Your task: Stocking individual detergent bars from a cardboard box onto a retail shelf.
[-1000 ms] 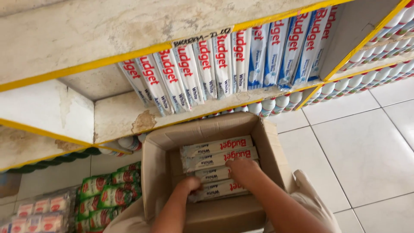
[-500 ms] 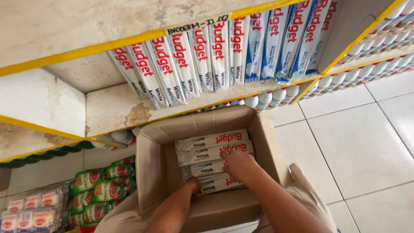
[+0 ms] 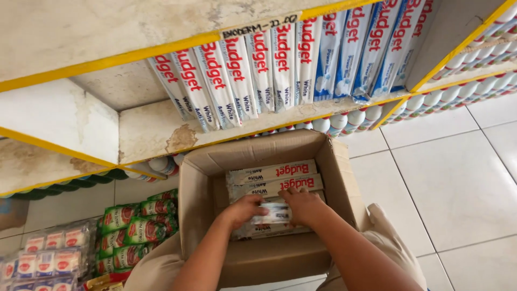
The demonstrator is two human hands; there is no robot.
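An open cardboard box (image 3: pixel 203 178) sits below me on my lap, with long white soap bars in wrappers (image 3: pixel 272 173) lying flat inside. My left hand (image 3: pixel 243 209) and my right hand (image 3: pixel 302 205) are both down in the box, closed on the same wrapped white bar (image 3: pixel 273 214) from either end. Above, a row of the same white bars (image 3: pixel 237 75) stands upright on a shelf, with blue-wrapped bars (image 3: pixel 371 51) to their right.
The shelf (image 3: pixel 156 129) has a worn white surface and yellow edging. Round white bottles (image 3: pixel 344 119) line the shelf below. Green packets (image 3: pixel 137 229) and pink packets (image 3: pixel 48 258) lie at the lower left. White tiled floor (image 3: pixel 458 178) spreads to the right.
The view has shifted slightly. My hands have closed together over one bar in the box and lifted its ends.
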